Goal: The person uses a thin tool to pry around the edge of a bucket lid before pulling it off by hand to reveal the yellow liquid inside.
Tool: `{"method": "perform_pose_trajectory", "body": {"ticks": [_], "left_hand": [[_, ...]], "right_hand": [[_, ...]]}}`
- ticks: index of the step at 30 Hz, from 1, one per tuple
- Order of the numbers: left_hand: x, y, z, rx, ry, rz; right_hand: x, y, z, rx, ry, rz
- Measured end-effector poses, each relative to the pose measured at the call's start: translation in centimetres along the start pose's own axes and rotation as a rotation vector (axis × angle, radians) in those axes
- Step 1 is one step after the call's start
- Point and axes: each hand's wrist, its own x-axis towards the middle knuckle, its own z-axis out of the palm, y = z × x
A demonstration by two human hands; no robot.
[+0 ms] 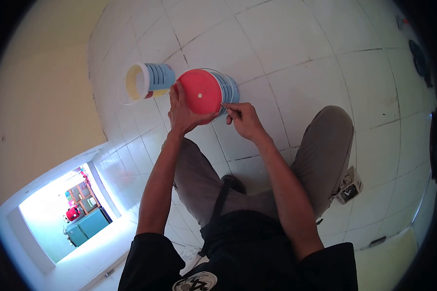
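A blue-and-white paint bucket [230, 89] with a red lid [199, 87] faces me on the tiled floor, a pale spot near the lid's middle. My left hand [183, 114] grips the lid's edge, fingers up its left side and thumb along the lower rim. At the lower right rim, my right hand [245, 119] is closed in a pinch. A thin thing shows at its fingertips, right at the lid's edge; I cannot tell what it is. Beside the lid, to the left, a second blue-and-white bucket [161, 77] lies with its open mouth facing left, pale yellow inside.
White floor tiles [296, 29] surround the buckets. My bent knees [327, 136] flank the work. A small printed packet [349, 186] lies by my right leg. A yellowish wall [43, 106] rises at left, with a bright opening [58, 218] below it. Dark items [420, 63] stand at far right.
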Motion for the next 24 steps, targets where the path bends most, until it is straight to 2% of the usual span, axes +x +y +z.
{"method": "perform_pose_trajectory", "body": {"ticks": [13, 24], "left_hand": [[0.0, -0.4, 0.3, 0.039, -0.01, -0.026], [-0.1, -0.8, 0.4, -0.003, 0.025, 0.025]], "right_hand": [[-0.5, -1.1, 0.5, -0.042, -0.012, 0.112], [-0.4, -0.7, 0.6, 0.005, 0.015, 0.111]]}}
